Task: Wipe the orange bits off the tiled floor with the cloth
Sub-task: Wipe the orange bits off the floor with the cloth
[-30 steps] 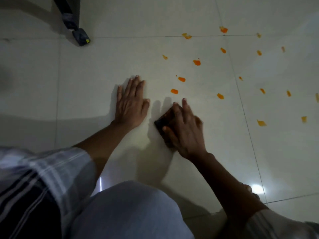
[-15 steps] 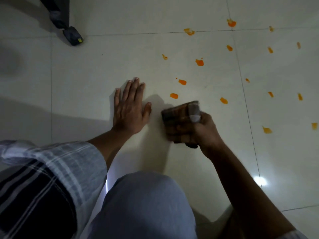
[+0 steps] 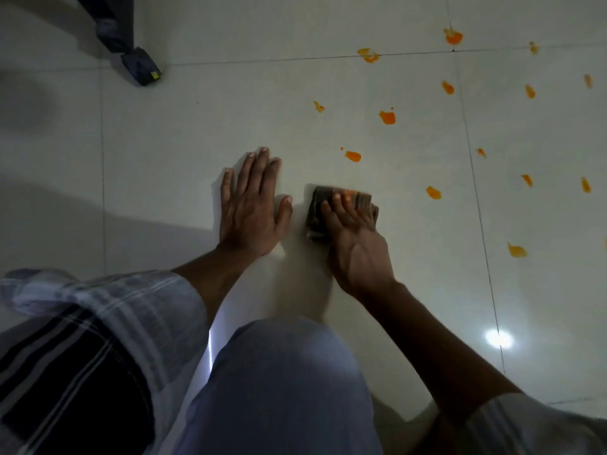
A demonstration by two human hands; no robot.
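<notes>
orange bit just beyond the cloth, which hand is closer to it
Right. The right hand presses the cloth just short of that orange bit, which lies straight ahead of its fingertips. The left hand lies flat on the floor, farther off to the bit's left.

Tiled floor (image 3: 197, 126) looking smooth, glazed, highly glossy, mirroring overhead light. Cloth (image 3: 316, 211) showing as folded woven fabric, checked, dull, matt. Orange bits (image 3: 387, 117) looking soft, pulpy, faintly shiny. Sleeve (image 3: 98, 307) showing as striped woven cloth, matt. Trouser knee (image 3: 279, 372) looking like smooth pale fabric. Furniture foot (image 3: 141, 65) appearing as dark matt plastic.
</notes>
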